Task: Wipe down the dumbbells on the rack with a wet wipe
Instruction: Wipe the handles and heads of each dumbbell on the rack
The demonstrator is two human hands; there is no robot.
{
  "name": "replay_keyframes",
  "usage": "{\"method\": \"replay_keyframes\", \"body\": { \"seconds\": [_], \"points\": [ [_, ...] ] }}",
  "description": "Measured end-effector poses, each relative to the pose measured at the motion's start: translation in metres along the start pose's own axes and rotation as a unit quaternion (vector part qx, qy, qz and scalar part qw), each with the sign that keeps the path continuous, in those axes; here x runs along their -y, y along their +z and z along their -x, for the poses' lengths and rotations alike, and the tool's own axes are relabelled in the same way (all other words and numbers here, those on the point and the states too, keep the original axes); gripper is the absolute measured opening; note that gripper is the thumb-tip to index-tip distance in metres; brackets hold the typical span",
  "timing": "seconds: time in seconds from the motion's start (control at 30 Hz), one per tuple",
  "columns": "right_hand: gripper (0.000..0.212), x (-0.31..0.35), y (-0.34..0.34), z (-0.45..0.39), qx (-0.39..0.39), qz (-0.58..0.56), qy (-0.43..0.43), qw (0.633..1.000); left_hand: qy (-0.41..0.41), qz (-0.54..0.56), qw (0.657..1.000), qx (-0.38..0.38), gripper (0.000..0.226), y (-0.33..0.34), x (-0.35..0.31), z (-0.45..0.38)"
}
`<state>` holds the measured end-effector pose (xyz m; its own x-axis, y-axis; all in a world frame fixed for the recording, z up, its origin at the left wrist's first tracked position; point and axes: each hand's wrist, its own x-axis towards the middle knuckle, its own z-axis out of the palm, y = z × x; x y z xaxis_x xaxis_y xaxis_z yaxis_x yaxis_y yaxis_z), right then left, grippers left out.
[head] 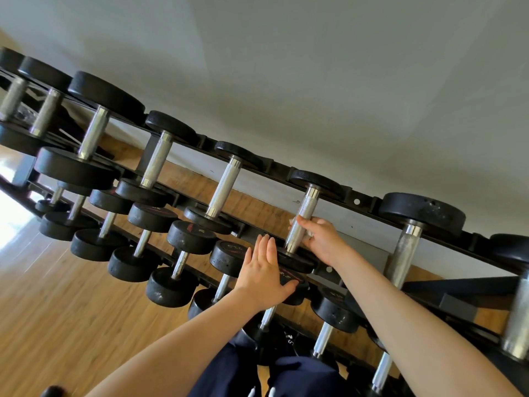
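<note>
- Running diagonally from the far left to the near right, the black metal rack [357, 200] carries two tiers of dumbbells over a wood-grain floor [57, 296], with a pale grey wall [315, 81] behind it.
- The dumbbells at the left [94, 130] have round, matte black heads and shiny metal handles; each long axis runs from the near rail to the far rail, across the rack's length.
- The lower-tier heads [190, 236] show small red markings on their end faces, too blurred to read.
- The left hand [264, 272] lies flat, fingers straight and together, pressing on the near black head of the dumbbell being wiped, with the thumb on the head just below it.
- That lower head [289, 277] bears red printing; it seems to end in ".5", the rest hidden.
- The wiped dumbbell [307, 209] sits on the upper tier, right of centre, its knurled, silvery handle pointing away toward the wall.
- The right hand [322, 240] is curled round this handle near its near end, clamping a crumpled white wet wipe [307, 234] against the metal.
- The large dumbbell at the right [420, 212] has a scuffed, pitted black head.
</note>
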<state>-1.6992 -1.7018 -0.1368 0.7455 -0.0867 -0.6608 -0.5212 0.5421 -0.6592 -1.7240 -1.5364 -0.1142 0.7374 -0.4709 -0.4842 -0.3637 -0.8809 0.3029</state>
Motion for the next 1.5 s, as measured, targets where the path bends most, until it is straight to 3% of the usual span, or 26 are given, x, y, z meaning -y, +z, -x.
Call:
{"method": "replay_keyframes", "body": {
  "seconds": [0.17, 0.37, 0.47, 0.53, 0.63, 0.73, 0.83, 0.93, 1.0, 1.1, 1.23, 1.4, 1.5],
  "points": [
    [0.036, 0.015, 0.004, -0.01, -0.041, -0.02, -0.045, 0.998, -0.002, -0.004, 1.0, 0.006, 0.1, -0.001, 0.0, 0.001],
    [0.045, -0.018, 0.002, 0.004, -0.051, 0.208, -0.021, 0.976, -0.003, -0.004, 1.0, 0.002, 0.101, 0.001, 0.0, 0.001],
    [0.046, -0.027, -0.001, 0.007, -0.04, 0.244, -0.004, 0.969, -0.003, -0.005, 1.0, 0.004, 0.101, 0.001, 0.0, 0.001],
    [0.05, -0.02, -0.001, 0.003, -0.042, 0.18, -0.005, 0.983, -0.003, -0.004, 1.0, 0.004, 0.1, 0.0, 0.0, 0.001],
    [0.04, 0.005, 0.002, -0.006, -0.05, 0.026, -0.031, 0.998, -0.003, -0.004, 1.0, 0.003, 0.1, 0.0, 0.0, 0.001],
    [0.042, 0.019, 0.005, -0.011, -0.054, 0.002, -0.039, 0.998, -0.004, -0.006, 1.0, 0.003, 0.1, 0.001, 0.0, 0.001],
    [0.044, 0.005, 0.003, -0.004, -0.041, 0.016, 0.008, 0.999, -0.006, -0.003, 1.0, 0.002, 0.1, 0.001, -0.001, 0.001],
    [0.024, -0.01, -0.003, 0.007, 0.013, 0.061, 0.062, 0.996, -0.006, 0.0, 1.0, 0.001, 0.1, 0.001, -0.002, 0.001],
    [0.022, -0.011, -0.009, 0.007, 0.045, 0.115, 0.068, 0.99, -0.005, 0.0, 1.0, 0.001, 0.099, 0.002, -0.002, 0.001],
    [0.032, 0.001, -0.018, 0.003, 0.082, 0.27, 0.061, 0.957, -0.002, 0.001, 1.0, 0.002, 0.1, 0.001, -0.001, 0.001],
    [0.019, 0.016, -0.03, 0.005, 0.117, 0.385, 0.075, 0.913, -0.001, -0.001, 1.0, 0.006, 0.099, 0.001, 0.001, 0.0],
    [0.021, 0.024, -0.045, 0.009, 0.065, 0.179, 0.053, 0.98, 0.003, 0.004, 1.0, 0.005, 0.099, 0.001, 0.002, 0.0],
    [0.026, 0.025, -0.044, 0.015, 0.084, 0.161, 0.049, 0.982, 0.005, 0.007, 1.0, 0.003, 0.099, 0.002, 0.003, 0.0]
  ]
}}
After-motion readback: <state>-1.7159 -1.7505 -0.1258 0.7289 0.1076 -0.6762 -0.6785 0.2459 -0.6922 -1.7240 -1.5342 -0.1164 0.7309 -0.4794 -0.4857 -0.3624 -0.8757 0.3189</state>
